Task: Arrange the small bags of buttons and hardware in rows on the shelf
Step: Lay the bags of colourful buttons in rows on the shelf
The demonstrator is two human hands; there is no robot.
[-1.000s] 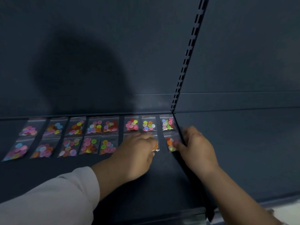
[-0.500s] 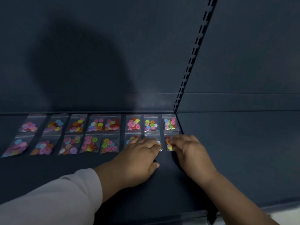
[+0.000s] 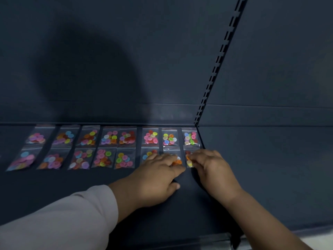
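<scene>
Two front-row small clear plastic bags of coloured buttons are hidden in part under the left hand, laid flat, nothing held. The end bag is touched by bent fingertips of the right hand; whether its grip is closed cannot be told. Both rows are laid centre-left on the dark metal shelf, bounded by a slotted upright.

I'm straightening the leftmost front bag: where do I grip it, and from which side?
Probably pinch the near edge of the leftmost front bag, coming from the front: it lies flat, and a back bag crowds its far edge.
</scene>
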